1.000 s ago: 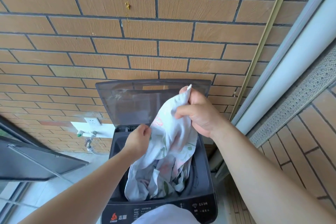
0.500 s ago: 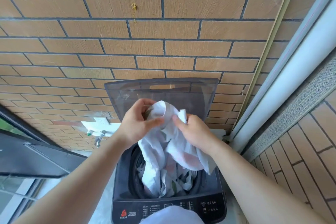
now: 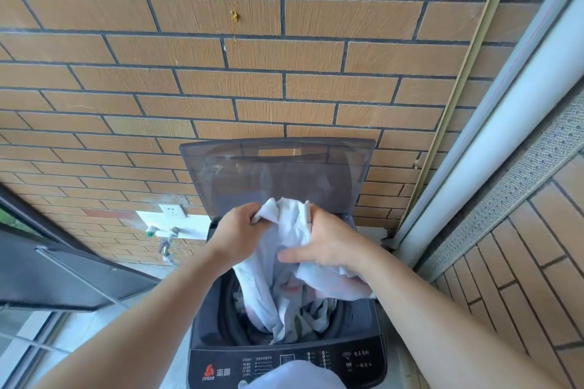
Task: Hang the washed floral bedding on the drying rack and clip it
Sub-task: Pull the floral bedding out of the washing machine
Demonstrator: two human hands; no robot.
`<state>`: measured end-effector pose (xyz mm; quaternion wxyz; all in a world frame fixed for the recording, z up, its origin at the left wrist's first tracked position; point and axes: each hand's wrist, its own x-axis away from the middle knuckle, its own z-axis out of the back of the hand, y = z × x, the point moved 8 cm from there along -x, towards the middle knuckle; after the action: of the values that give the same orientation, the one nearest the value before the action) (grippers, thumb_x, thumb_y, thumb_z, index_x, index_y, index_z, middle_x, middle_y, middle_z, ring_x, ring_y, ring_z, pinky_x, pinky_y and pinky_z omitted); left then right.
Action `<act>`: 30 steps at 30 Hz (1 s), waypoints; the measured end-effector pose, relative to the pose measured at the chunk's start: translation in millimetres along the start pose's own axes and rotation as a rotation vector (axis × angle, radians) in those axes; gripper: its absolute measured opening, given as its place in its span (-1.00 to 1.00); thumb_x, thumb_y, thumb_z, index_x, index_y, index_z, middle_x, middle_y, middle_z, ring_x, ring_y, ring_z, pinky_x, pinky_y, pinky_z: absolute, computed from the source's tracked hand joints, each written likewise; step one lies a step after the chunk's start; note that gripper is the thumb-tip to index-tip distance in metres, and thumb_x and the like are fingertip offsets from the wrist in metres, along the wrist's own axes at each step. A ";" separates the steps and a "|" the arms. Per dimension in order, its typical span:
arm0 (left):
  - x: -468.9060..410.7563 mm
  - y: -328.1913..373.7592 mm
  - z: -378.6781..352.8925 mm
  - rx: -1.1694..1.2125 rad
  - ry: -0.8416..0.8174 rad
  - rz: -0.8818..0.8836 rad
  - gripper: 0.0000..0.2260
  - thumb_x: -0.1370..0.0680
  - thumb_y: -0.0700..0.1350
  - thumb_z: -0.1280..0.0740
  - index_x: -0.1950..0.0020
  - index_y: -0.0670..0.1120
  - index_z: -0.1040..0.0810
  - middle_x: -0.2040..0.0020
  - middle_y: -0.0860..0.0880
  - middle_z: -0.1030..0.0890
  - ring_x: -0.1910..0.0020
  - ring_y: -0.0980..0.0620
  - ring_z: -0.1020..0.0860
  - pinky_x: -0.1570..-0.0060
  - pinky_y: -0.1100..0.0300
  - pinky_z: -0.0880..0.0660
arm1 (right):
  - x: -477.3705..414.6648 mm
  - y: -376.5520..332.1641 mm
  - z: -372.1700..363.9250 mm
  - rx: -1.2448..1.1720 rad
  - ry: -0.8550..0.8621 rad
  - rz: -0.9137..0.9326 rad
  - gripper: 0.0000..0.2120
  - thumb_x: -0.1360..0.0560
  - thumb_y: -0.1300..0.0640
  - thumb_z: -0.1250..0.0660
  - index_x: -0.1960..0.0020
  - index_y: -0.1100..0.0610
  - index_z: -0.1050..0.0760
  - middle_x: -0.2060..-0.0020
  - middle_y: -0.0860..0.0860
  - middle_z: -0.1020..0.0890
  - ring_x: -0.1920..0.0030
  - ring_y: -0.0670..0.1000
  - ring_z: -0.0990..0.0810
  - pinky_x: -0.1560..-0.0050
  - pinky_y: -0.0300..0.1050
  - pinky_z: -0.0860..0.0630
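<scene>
Brick wall [image 3: 221, 88] backs open washer [image 3: 363, 357] at lower centre, where left hand [image 3: 237, 234] and right hand [image 3: 331, 243] both clutch bunched bedding [image 3: 290, 227], its bulk trailing into drum [image 3: 229, 313]; judged risk: twisted wet cloth snags on the rim or slips the grasp.

A bunch of white floral bedding [image 3: 286, 249] is gripped by the left hand [image 3: 235, 232] and right hand [image 3: 328, 240] above the open washing machine [image 3: 208, 319], its raised lid [image 3: 278, 170] set against a brick wall [image 3: 252, 79].
</scene>
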<state>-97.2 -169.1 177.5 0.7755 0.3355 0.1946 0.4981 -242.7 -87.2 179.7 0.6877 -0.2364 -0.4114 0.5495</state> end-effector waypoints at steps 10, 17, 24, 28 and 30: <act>16.8 -18.2 -14.6 -0.024 -0.133 0.076 -0.80 -0.40 -0.23 -0.45 0.14 0.04 -0.53 0.30 0.08 -0.58 0.35 0.10 -0.51 0.45 0.33 -0.35 | -0.1 14.5 30.7 -0.341 0.334 -0.095 -0.79 -0.51 0.05 -0.42 0.02 0.21 -0.64 0.08 0.16 -0.71 0.02 0.14 -0.68 0.13 -0.11 -0.48; 26.2 -50.0 -45.5 -0.201 -0.261 0.231 -0.76 -0.66 0.00 -0.24 0.18 -0.03 -0.47 0.34 0.02 -0.52 0.37 -0.01 -0.48 0.49 0.24 -0.27 | 0.0 0.8 17.7 -0.213 0.286 0.037 -0.78 -0.53 -0.03 -0.34 -0.10 0.08 -0.54 0.03 0.04 -0.68 -0.02 0.05 -0.65 -0.08 0.02 -0.56; 2.2 49.6 28.1 0.026 0.094 0.042 -0.72 -0.53 -0.34 -0.10 0.04 -0.12 -0.58 0.20 -0.08 -0.65 0.22 -0.10 -0.59 0.24 0.07 -0.54 | 13.0 20.4 -23.7 -0.159 -0.154 -0.013 -0.69 -0.38 0.12 -0.56 -0.06 -0.13 -0.59 0.05 -0.22 -0.69 0.01 -0.23 -0.62 -0.03 -0.30 -0.54; 0.8 83.3 48.0 0.127 0.121 -0.067 -0.79 -0.47 -0.27 -0.22 0.01 0.00 -0.53 0.21 0.07 -0.63 0.33 0.09 -0.54 0.39 0.27 -0.40 | 12.3 15.7 -10.2 -0.291 0.065 0.002 -0.97 -0.49 0.03 -0.46 0.09 -0.10 -0.64 0.18 -0.16 -0.70 0.09 -0.14 -0.63 0.10 -0.27 -0.50; 2.4 70.9 39.8 0.162 0.066 -0.039 -0.75 -0.43 -0.26 -0.35 -0.02 0.04 -0.53 0.15 0.10 -0.65 0.27 0.12 -0.56 0.35 0.34 -0.43 | 11.4 12.0 5.7 -0.390 0.206 -0.005 -0.94 -0.48 0.11 -0.46 0.15 -0.02 -0.62 0.25 -0.15 -0.68 0.17 -0.13 -0.62 0.19 -0.29 -0.49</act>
<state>-116.4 -160.2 256.0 0.7486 0.3768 0.2662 0.4762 -253.4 -73.6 177.0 0.6685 -0.4188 -0.4382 0.4309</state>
